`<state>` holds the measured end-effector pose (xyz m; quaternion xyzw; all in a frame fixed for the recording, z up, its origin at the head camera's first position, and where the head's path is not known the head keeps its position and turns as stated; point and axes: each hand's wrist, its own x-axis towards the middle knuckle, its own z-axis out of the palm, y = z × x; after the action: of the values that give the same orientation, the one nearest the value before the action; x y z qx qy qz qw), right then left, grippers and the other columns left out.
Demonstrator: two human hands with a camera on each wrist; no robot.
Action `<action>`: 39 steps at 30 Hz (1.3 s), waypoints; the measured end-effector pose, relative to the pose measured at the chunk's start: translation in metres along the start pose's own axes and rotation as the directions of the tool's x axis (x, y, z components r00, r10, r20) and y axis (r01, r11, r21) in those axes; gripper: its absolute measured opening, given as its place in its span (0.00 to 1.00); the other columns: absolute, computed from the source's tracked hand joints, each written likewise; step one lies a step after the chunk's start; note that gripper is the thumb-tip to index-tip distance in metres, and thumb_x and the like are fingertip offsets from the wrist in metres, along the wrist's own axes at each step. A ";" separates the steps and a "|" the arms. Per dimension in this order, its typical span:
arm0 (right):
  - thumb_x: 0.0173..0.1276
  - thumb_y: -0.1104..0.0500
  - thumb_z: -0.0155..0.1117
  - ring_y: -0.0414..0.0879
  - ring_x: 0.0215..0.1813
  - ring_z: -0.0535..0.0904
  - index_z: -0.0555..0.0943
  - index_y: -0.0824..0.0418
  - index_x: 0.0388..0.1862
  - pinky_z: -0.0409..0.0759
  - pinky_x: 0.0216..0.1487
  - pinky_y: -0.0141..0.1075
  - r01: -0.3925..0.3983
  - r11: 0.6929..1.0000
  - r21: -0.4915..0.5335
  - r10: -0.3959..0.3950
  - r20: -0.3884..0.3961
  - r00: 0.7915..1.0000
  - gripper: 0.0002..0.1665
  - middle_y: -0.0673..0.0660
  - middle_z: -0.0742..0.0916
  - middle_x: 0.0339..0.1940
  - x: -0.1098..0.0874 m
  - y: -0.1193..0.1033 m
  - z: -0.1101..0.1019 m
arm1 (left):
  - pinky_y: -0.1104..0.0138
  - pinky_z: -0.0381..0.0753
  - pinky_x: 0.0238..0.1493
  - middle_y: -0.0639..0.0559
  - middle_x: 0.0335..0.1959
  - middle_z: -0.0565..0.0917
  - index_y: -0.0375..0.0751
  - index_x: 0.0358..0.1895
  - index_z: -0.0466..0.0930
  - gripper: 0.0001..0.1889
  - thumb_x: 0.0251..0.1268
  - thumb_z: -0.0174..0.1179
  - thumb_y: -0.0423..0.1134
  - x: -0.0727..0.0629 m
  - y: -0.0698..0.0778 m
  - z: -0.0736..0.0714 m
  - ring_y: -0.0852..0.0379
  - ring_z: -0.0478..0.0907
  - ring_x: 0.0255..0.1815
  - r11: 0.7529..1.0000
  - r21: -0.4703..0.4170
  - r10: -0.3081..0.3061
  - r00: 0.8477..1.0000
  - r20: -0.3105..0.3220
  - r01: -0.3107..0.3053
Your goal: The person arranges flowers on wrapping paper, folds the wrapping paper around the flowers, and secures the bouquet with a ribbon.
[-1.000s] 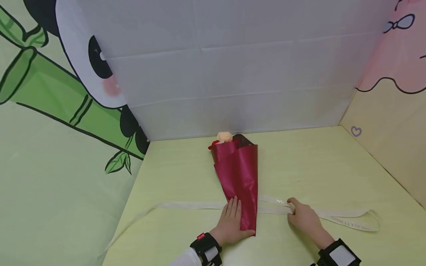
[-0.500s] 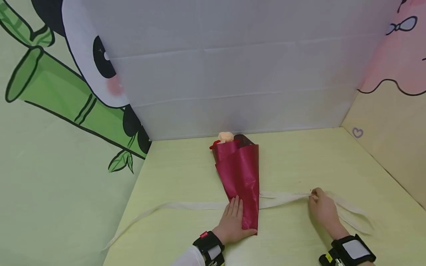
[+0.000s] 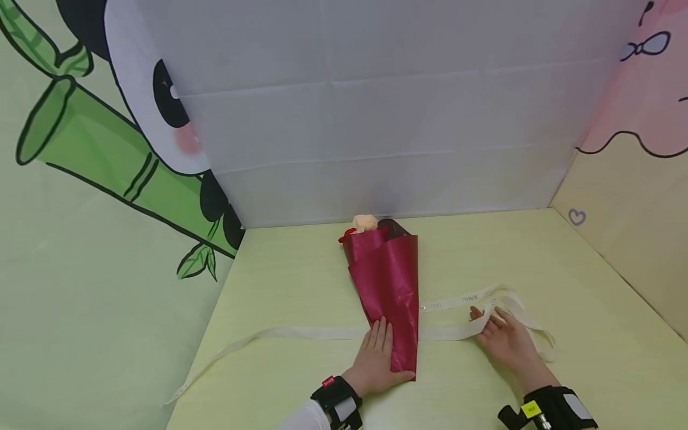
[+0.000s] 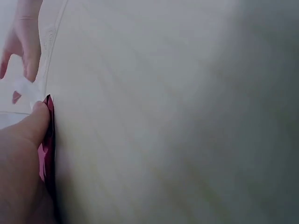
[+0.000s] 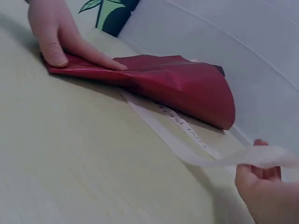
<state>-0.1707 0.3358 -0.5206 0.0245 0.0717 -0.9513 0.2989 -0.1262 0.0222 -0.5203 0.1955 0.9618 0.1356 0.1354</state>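
Observation:
A bouquet wrapped in dark red paper point(image 3: 387, 280) lies on the pale yellow table, a peach-coloured flower point(image 3: 365, 223) showing at its top. My left hand point(image 3: 376, 358) presses the narrow lower part, fingers straight and thumb out at the right edge. Under the bouquet runs a cream ribbon point(image 3: 317, 333) with printed lettering. To the right, my right hand point(image 3: 507, 340) holds a raised stretch of ribbon point(image 5: 210, 162) across its partly curled fingers. Behind that hand the ribbon loops back towards the bouquet. The part beneath the wrapping is hidden.
The long left tail of the ribbon point(image 3: 201, 371) reaches the table's left edge. A white wall sheet point(image 3: 376, 119) stands along the back. Printed side panels rise at left and right, one with green bamboo point(image 3: 107, 137), one with a small heart point(image 3: 577, 217).
My right hand first drew the ribbon out to the right, then came back left and turned, lifting a stretch across its fingers. The loop is rearranged. My left hand stays on the bouquet.

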 end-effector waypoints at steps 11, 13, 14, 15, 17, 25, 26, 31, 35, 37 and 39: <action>0.77 0.57 0.44 0.24 0.52 0.71 0.80 0.50 0.49 0.67 0.48 0.26 -0.079 0.317 -0.945 -0.008 -0.086 0.996 0.15 0.35 0.81 0.49 0.005 0.010 0.007 | 0.52 0.48 0.73 0.39 0.77 0.44 0.32 0.74 0.45 0.54 0.58 0.51 0.70 0.005 -0.005 0.005 0.44 0.40 0.77 0.998 -0.061 0.009 1.000 -0.023 -0.010; 0.77 0.57 0.45 0.25 0.49 0.73 0.79 0.53 0.49 0.69 0.46 0.26 -0.104 0.241 -0.965 -0.057 -0.121 0.991 0.13 0.35 0.82 0.47 0.003 0.011 0.005 | 0.51 0.49 0.72 0.38 0.76 0.44 0.31 0.74 0.45 0.51 0.60 0.51 0.67 0.004 -0.010 0.003 0.42 0.40 0.77 0.986 -0.163 0.021 0.999 -0.048 -0.028; 0.76 0.57 0.46 0.26 0.48 0.73 0.78 0.55 0.50 0.70 0.45 0.26 -0.116 0.220 -0.968 -0.082 -0.137 0.987 0.13 0.36 0.82 0.45 0.003 0.011 0.004 | 0.50 0.50 0.72 0.37 0.76 0.43 0.30 0.74 0.45 0.50 0.63 0.51 0.65 0.003 -0.013 0.001 0.41 0.40 0.77 0.975 -0.221 0.021 0.998 -0.066 -0.035; 0.76 0.56 0.47 0.28 0.46 0.74 0.78 0.57 0.49 0.71 0.44 0.26 -0.129 0.212 -0.969 -0.121 -0.157 0.980 0.13 0.36 0.82 0.43 0.003 0.013 0.003 | 0.49 0.50 0.72 0.35 0.76 0.44 0.29 0.73 0.45 0.48 0.65 0.50 0.63 0.001 -0.018 -0.002 0.40 0.41 0.76 0.962 -0.269 0.020 0.995 -0.093 -0.044; 0.75 0.55 0.49 0.30 0.42 0.74 0.79 0.59 0.48 0.73 0.41 0.27 -0.147 0.213 -0.966 -0.206 -0.192 0.960 0.13 0.38 0.83 0.41 0.004 0.016 0.003 | 0.45 0.51 0.70 0.31 0.74 0.46 0.27 0.72 0.49 0.42 0.69 0.50 0.56 -0.003 -0.030 -0.009 0.35 0.43 0.75 0.942 -0.329 0.004 0.984 -0.177 -0.063; 0.77 0.49 0.45 0.34 0.35 0.68 0.77 0.68 0.53 0.69 0.36 0.29 -0.147 0.037 -0.988 -0.359 -0.151 0.921 0.25 0.46 0.84 0.44 0.020 0.039 0.020 | 0.37 0.57 0.58 0.24 0.64 0.57 0.30 0.61 0.69 0.22 0.68 0.53 0.37 -0.018 -0.067 -0.028 0.28 0.54 0.65 0.951 -0.305 -0.172 0.893 -0.415 0.041; 0.76 0.50 0.45 0.34 0.35 0.68 0.77 0.70 0.52 0.69 0.35 0.29 -0.128 -0.036 -0.991 -0.324 -0.109 0.940 0.25 0.50 0.84 0.47 0.025 0.046 0.023 | 0.37 0.58 0.57 0.24 0.63 0.58 0.30 0.60 0.69 0.20 0.67 0.52 0.36 -0.019 -0.067 -0.029 0.28 0.55 0.65 0.948 -0.314 -0.184 0.891 -0.414 0.050; 0.74 0.57 0.51 0.37 0.51 0.71 0.80 0.67 0.53 0.69 0.45 0.31 0.144 -0.381 -0.913 -0.069 0.184 0.981 0.18 0.64 0.80 0.57 0.051 0.079 0.031 | 0.42 0.67 0.55 0.24 0.60 0.61 0.27 0.55 0.69 0.16 0.66 0.51 0.29 -0.021 -0.065 -0.029 0.29 0.62 0.60 0.941 -0.336 -0.186 0.905 -0.382 0.051; 0.70 0.60 0.56 0.46 0.56 0.68 0.80 0.62 0.54 0.68 0.53 0.39 0.265 -0.524 -0.809 -0.002 0.312 0.950 0.16 0.62 0.79 0.57 0.057 0.093 0.028 | 0.44 0.69 0.55 0.24 0.60 0.62 0.27 0.54 0.71 0.14 0.66 0.50 0.27 -0.023 -0.070 -0.029 0.30 0.64 0.60 0.933 -0.359 -0.159 0.923 -0.350 0.024; 0.69 0.62 0.57 0.51 0.57 0.67 0.81 0.61 0.54 0.67 0.52 0.42 0.289 -0.570 -0.769 -0.001 0.353 0.936 0.16 0.62 0.78 0.59 0.059 0.098 0.026 | 0.45 0.69 0.56 0.26 0.59 0.65 0.27 0.52 0.73 0.13 0.68 0.49 0.29 -0.023 -0.073 -0.030 0.32 0.67 0.59 0.931 -0.365 -0.142 0.926 -0.349 0.005; 0.68 0.64 0.57 0.56 0.57 0.67 0.81 0.60 0.53 0.65 0.52 0.45 0.326 -0.603 -0.728 0.004 0.406 0.914 0.16 0.63 0.78 0.59 0.061 0.102 0.024 | 0.46 0.70 0.56 0.28 0.57 0.69 0.27 0.53 0.74 0.14 0.69 0.49 0.32 -0.020 -0.074 -0.029 0.34 0.69 0.58 0.937 -0.350 -0.122 0.930 -0.347 -0.007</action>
<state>-0.1625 0.2145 -0.5145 -0.3539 0.8409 -0.4089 -0.0179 -0.1424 -0.0584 -0.5125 0.1116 0.9367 0.3318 -0.0086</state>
